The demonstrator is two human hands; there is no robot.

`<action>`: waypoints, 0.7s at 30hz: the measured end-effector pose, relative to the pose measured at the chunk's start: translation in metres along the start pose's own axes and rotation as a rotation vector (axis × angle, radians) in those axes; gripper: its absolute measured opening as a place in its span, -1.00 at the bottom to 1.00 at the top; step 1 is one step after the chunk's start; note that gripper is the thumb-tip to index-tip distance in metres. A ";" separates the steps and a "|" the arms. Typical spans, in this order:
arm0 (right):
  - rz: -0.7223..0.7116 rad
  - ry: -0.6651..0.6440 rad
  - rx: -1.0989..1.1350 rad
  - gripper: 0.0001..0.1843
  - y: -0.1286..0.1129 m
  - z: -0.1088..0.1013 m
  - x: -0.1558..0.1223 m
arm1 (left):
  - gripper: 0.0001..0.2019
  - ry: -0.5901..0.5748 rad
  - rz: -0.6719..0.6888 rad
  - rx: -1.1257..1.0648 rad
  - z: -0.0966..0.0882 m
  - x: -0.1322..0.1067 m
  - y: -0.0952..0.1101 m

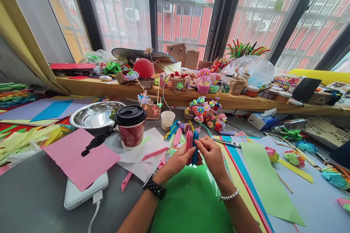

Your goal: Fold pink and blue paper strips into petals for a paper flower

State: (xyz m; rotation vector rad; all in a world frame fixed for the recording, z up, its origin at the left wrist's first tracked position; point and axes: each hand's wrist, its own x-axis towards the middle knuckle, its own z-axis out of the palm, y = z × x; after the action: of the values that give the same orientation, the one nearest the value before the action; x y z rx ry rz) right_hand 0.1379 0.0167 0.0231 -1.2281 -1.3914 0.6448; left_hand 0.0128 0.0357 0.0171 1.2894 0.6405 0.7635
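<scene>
Between my two hands, above a shiny green mat (191, 200), is a small stack of folded paper strips (189, 142), pink on the left with a blue folded strip (195, 149) along its right side. My left hand (177, 160), with a dark dotted watch band at the wrist, is closed around the pink part, its thumb reaching the blue. My right hand (210, 154), wearing a beaded bracelet, pinches the blue strip near its upper end. The far fingers of both hands are partly hidden behind the paper.
A lidded cup (131, 131), a paper cup (167, 120) and a steel bowl (93, 116) stand at left. A pink sheet (82, 156) lies over a white power bank (79, 196). Scissors (226, 142) and a green sheet (269, 178) lie at right; crochet flowers (206, 111) stand behind.
</scene>
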 end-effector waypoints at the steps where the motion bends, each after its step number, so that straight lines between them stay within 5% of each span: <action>1: 0.000 0.006 0.008 -0.70 0.000 0.000 0.000 | -0.45 0.007 -0.003 -0.004 0.000 0.000 0.000; 9: 0.181 -0.022 0.322 -0.72 0.005 0.002 0.001 | -0.44 0.029 0.017 0.001 0.004 0.000 0.005; 21: 0.138 -0.073 0.250 -0.71 0.005 0.003 -0.001 | -0.41 -0.026 -0.048 -0.091 -0.001 -0.002 -0.001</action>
State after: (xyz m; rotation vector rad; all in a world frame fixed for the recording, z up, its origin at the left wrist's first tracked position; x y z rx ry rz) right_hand 0.1367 0.0180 0.0176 -1.1147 -1.2498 0.9384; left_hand 0.0107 0.0351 0.0160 1.1947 0.6076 0.7273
